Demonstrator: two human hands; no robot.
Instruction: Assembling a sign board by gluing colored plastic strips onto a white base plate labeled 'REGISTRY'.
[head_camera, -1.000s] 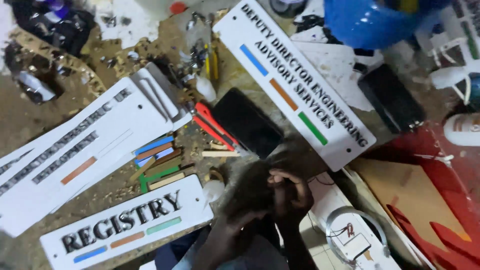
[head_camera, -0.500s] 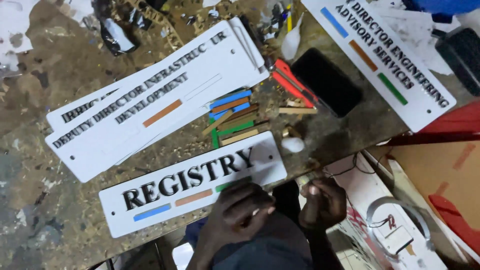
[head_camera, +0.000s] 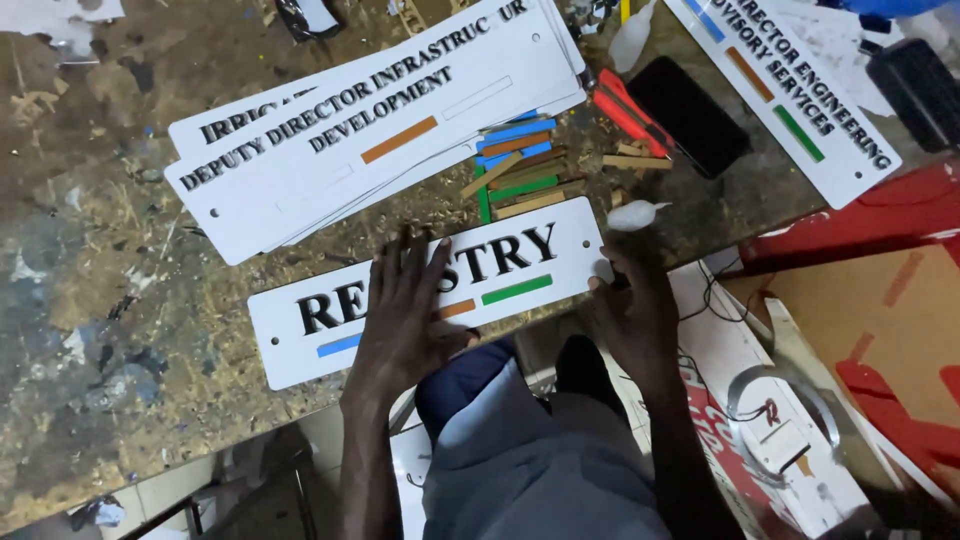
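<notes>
Pressing flat with fingers spread, the left hand (head_camera: 405, 320) lies open on a white nameplate (head_camera: 520, 262) on the table (head_camera: 120, 300), while the right hand (head_camera: 632, 305) grips the nameplate's right end. Just beyond the hands lie coloured strips (head_camera: 520, 165), a red utility knife (head_camera: 625, 112) and stacked white nameplates (head_camera: 300, 170).
</notes>
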